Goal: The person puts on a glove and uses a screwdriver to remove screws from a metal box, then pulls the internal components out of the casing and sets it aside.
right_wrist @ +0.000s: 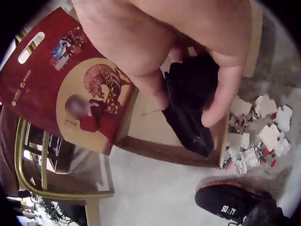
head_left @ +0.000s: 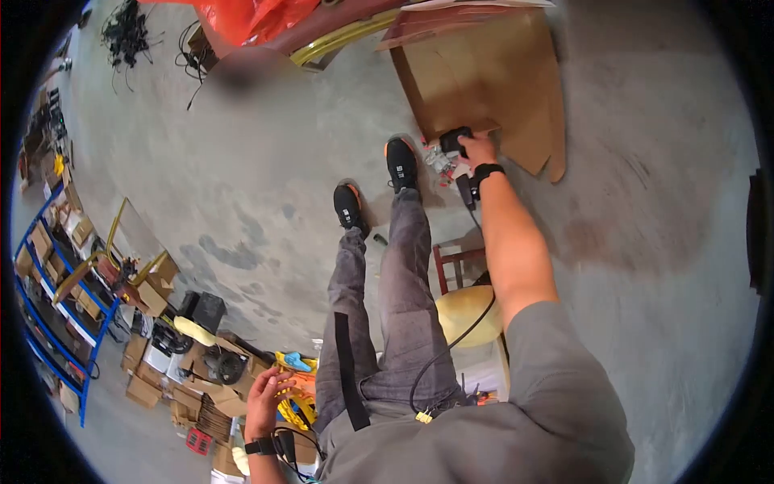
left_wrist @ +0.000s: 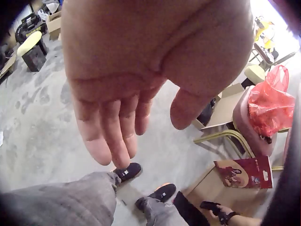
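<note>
My right hand [head_left: 479, 148] grips a black blocky object [right_wrist: 195, 87], thumb on one side and fingers on the other; I cannot tell what it is. It is at the near corner of a shallow open cardboard box [head_left: 492, 77] with a red printed flap [right_wrist: 44, 70]. Beside that corner, torn white and red scraps [right_wrist: 270, 136] lie heaped on the floor. My left hand [head_left: 264, 399] hangs away from the box, at my left side. Its palm and loosely extended fingers [left_wrist: 113, 136] hold nothing in the left wrist view.
A chair with a gold frame [left_wrist: 225, 136] carries a red plastic bag [left_wrist: 270, 106] beyond the box. My shoes [head_left: 401, 164] stand near the scraps. A yellow-seated stool [head_left: 468, 315] is by my right leg. Boxes and a blue shelf rack [head_left: 93, 363] line the left.
</note>
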Demonstrator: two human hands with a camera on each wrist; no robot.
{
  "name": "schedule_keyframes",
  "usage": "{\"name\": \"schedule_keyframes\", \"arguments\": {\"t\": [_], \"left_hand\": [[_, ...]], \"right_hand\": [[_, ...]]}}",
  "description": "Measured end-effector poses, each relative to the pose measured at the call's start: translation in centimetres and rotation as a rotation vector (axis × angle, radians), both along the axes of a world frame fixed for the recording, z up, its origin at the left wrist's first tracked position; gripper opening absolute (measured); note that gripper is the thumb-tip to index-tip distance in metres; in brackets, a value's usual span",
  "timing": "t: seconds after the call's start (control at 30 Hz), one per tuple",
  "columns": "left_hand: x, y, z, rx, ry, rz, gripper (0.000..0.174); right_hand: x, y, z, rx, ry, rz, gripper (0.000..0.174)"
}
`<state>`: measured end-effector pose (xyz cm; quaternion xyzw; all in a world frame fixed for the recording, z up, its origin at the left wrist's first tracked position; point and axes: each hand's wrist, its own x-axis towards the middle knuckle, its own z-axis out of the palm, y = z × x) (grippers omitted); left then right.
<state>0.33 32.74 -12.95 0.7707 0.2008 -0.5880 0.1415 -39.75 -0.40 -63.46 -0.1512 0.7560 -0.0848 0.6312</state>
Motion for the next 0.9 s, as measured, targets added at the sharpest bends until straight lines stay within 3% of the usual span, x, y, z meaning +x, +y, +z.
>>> {"name": "schedule_keyframes", "arguments": {"t": [0.03, 0.1, 0.13, 0.2, 0.23, 0.27, 0.33, 0.37, 0.4, 0.47, 0.8, 0.9], "left_hand": [[-0.2, -0.1, 0.0, 0.009, -0.014, 0.003, 0.037], [-0.3, -0.3, -0.1, 0.008, -0.02, 0.015, 0.036], [-0.4, -0.3, -0.1, 0.014, -0.023, 0.023, 0.036], [-0.7, -0.9, -0.2, -0.02, -0.007, 0.036, 0.036], [-0.7, -1.3, -0.3, -0.012, 0.0, 0.034, 0.037], [-0.5, -1.0, -0.5, -0.03, -0.01, 0.022, 0.037], [0.2, -1.6, -0.7, -0.091, -0.021, 0.058, 0.037], [0.6, -2.2, -0.6, -0.147, -0.057, 0.114, 0.034], [1.1, -3.3, -0.3, -0.187, -0.061, 0.128, 0.036], [2.3, -4.2, 0.5, -0.302, -0.08, 0.171, 0.038], [5.1, -6.2, 6.3, -0.614, -0.265, 0.29, 0.045], [4.4, -5.6, 7.1, -0.636, -0.314, 0.327, 0.043]], "right_hand": [[0.5, -0.8, 0.3, 0.011, -0.002, 0.013, 0.047], [0.8, -2.9, 1.0, -0.124, 0.237, -0.109, 0.066], [1.0, -3.2, 1.6, -0.12, 0.233, -0.1, 0.066], [0.1, -4.1, 3.2, -0.082, 0.166, -0.046, 0.085], [0.0, -3.9, 3.6, -0.055, 0.184, -0.046, 0.078], [-4.2, -2.1, -1.2, -0.063, 0.187, -0.041, 0.078], [-7.8, 2.6, -9.6, -0.556, 0.072, 0.951, 0.06], [-4.5, 0.9, -1.1, -0.561, 0.073, 0.962, 0.06], [1.5, -0.6, 8.6, -0.04, 0.056, 0.109, 0.038], [4.2, 0.8, 12.7, -0.02, -0.086, 0.133, 0.026], [22.9, 5.9, 39.4, 0.137, -1.105, 0.958, 0.031], [26.0, 9.9, 45.9, 0.023, -1.333, 1.21, 0.037]]}}
